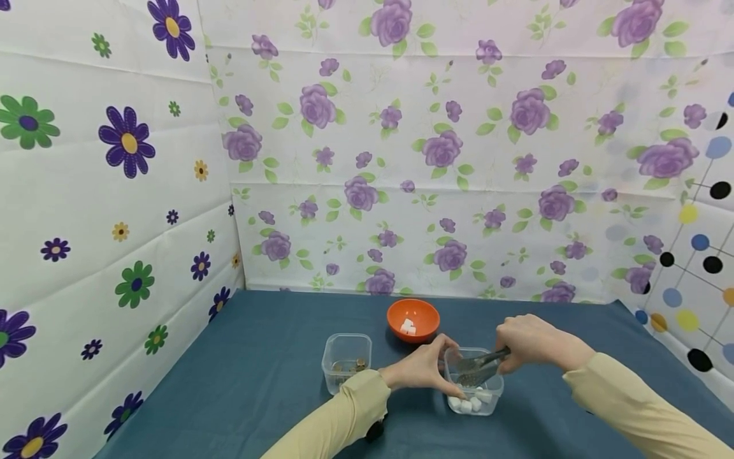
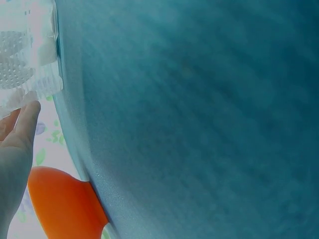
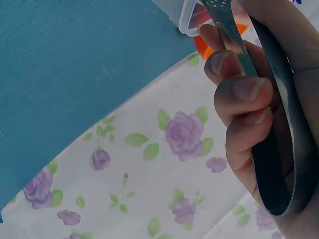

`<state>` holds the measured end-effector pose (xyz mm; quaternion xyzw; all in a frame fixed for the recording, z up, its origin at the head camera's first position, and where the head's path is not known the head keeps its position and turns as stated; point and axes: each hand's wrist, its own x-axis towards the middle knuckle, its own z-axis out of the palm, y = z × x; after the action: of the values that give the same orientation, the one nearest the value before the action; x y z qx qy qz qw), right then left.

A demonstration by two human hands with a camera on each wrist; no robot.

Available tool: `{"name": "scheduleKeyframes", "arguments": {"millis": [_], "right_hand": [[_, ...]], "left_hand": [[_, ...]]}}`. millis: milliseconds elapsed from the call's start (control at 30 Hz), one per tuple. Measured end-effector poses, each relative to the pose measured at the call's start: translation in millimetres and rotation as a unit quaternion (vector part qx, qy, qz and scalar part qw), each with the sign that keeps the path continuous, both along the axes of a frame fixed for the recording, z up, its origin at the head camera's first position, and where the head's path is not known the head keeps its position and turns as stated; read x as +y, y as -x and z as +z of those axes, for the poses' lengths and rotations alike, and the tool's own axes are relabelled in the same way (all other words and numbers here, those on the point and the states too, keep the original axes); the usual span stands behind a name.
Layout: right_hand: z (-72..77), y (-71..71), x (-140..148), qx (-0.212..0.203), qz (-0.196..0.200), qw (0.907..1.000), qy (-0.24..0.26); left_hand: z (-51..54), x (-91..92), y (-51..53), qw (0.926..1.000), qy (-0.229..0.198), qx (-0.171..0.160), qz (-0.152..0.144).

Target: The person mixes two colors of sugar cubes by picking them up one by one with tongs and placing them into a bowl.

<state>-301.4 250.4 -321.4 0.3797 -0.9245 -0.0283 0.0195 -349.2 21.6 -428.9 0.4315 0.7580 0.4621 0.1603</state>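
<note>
Blue cloth (image 1: pixel 258 389) is topped by a clear tub (image 1: pixel 498 389), gripped by the left hand (image 1: pixel 421 368), while tongs (image 1: pixel 474 363), held in the right hand (image 1: pixel 533 342), are best squeezed gently inside it.

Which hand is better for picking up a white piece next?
Probably the right hand: it holds the tongs, whose tips are inside the clear container with white pieces. The left hand holds that container's side.

The bowl (image 1: pixel 423 312) stands behind the left tub (image 1: pixel 346 349) and right tub (image 1: pixel 495 394), with tongs (image 1: pixel 473 364) partly inside the latter
</note>
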Motion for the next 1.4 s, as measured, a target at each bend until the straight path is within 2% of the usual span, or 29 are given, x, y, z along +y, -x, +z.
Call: {"name": "scheduleKeyframes", "arguments": {"millis": [433, 700, 900, 1133, 1400], "right_hand": [[-9.7, 2.6, -0.1, 0.036, 0.004, 0.9992, -0.017], [-10.3, 4.6, -0.7, 0.041, 0.014, 0.9990, -0.012], [-13.3, 5.7, -1.7, 0.044, 0.025, 0.9987, -0.006], [-11.6, 4.0, 1.9, 0.046, 0.031, 0.9985, 0.001], [-7.1, 1.1, 10.9, 0.041, 0.033, 0.9984, 0.019]], "left_hand": [[0.7, 0.7, -1.1, 1.0000, -0.001, -0.006, 0.006], [2.7, -0.1, -1.3, 0.9999, -0.007, -0.012, 0.004], [1.6, 0.1, -1.3, 0.9998, -0.012, -0.014, -0.009], [0.6, 0.3, -1.0, 0.9997, -0.016, -0.010, -0.015], [0.1, 1.6, 0.7, 0.9999, -0.008, -0.010, -0.004]]}}
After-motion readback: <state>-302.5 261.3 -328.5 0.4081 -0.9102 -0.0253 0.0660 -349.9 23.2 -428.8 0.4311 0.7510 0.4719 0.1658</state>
